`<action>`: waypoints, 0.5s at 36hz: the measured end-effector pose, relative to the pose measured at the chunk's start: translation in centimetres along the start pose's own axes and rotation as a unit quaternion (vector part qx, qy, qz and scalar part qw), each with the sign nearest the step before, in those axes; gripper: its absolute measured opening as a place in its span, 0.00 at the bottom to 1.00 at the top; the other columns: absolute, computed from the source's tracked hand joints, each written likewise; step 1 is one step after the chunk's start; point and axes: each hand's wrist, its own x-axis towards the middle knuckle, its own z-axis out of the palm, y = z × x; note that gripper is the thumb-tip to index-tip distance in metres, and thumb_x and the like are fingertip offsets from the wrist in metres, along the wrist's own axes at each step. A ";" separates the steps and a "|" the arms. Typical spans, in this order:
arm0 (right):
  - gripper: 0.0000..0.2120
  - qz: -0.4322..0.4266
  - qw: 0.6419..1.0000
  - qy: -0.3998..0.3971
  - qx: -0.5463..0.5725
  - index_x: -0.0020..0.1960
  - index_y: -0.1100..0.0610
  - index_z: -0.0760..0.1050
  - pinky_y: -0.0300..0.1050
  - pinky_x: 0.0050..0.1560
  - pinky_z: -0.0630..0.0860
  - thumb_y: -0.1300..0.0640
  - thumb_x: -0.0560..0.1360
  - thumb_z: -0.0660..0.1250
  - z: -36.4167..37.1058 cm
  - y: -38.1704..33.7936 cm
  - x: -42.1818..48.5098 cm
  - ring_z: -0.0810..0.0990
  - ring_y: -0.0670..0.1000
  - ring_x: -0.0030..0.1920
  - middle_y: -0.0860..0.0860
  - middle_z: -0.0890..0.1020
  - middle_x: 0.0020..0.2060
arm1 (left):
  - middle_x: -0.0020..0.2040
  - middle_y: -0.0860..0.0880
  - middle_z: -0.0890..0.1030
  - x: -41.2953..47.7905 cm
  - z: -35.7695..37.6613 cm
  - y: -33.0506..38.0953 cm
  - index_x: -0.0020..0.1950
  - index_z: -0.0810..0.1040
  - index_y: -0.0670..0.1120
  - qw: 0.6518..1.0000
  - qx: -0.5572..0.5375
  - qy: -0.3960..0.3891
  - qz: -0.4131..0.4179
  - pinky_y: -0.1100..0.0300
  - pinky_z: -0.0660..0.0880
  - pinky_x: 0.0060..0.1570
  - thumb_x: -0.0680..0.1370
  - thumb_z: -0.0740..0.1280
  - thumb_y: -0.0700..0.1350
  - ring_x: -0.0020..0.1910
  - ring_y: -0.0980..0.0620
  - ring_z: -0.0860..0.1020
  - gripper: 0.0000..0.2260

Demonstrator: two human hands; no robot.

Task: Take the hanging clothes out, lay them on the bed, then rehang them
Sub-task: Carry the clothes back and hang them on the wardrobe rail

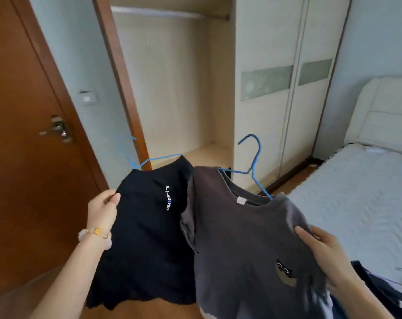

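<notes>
Rehanging looks next: left hand [103,209] pinching the black shirt [147,231] and right hand [324,254] gripping the grey shirt [248,249] should lift each blue hanger hook [253,146] level onto the empty wardrobe rail [158,13], one at a time.

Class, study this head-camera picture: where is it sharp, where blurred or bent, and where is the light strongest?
Head view: the grey shirt is sharp at the collar but smeared at its lower hem; the left hanger hook is motion-blurred, the right hanger crisp; wide-angle distortion bends the door and wardrobe edges; soft daylight is brightest on the bed.
</notes>
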 end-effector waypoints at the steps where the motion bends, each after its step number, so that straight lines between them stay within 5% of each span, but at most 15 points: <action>1: 0.07 0.007 1.000 -0.015 0.000 0.42 0.59 0.81 0.54 0.45 0.77 0.57 0.75 0.67 1.1 -0.2 -0.2 0.83 0.60 0.41 0.57 0.85 0.33 | 0.55 0.53 0.74 -0.6 -1.3 -0.5 0.60 0.76 0.46 1.000 -0.005 0.000 -0.009 0.57 0.65 0.58 0.80 0.60 0.39 0.57 0.53 0.69 0.10; 5: 0.08 0.051 0.995 -0.082 0.020 0.44 0.61 0.82 0.64 0.56 0.75 0.58 0.75 0.66 5.5 -0.7 -1.3 0.83 0.64 0.48 0.62 0.85 0.41 | 0.58 0.48 0.78 -1.3 -5.7 -3.3 0.56 0.78 0.45 0.999 0.025 0.001 -0.037 0.49 0.70 0.64 0.79 0.62 0.39 0.60 0.47 0.75 0.08; 11: 0.07 0.064 0.990 -0.121 0.040 0.48 0.59 0.80 0.61 0.54 0.77 0.59 0.78 0.63 13.2 -3.0 -2.3 0.82 0.62 0.46 0.62 0.84 0.44 | 0.54 0.48 0.77 -1.4 -10.7 -5.4 0.59 0.77 0.37 0.996 0.068 0.039 -0.033 0.53 0.70 0.61 0.79 0.61 0.36 0.57 0.47 0.74 0.11; 18: 0.06 0.007 0.992 -0.116 0.040 0.46 0.55 0.80 0.53 0.50 0.79 0.58 0.77 0.65 20.3 -5.6 -1.4 0.82 0.57 0.41 0.55 0.84 0.39 | 0.53 0.45 0.80 2.1 -15.0 -5.7 0.53 0.79 0.43 0.997 0.076 0.029 -0.019 0.50 0.72 0.59 0.79 0.61 0.37 0.56 0.46 0.77 0.09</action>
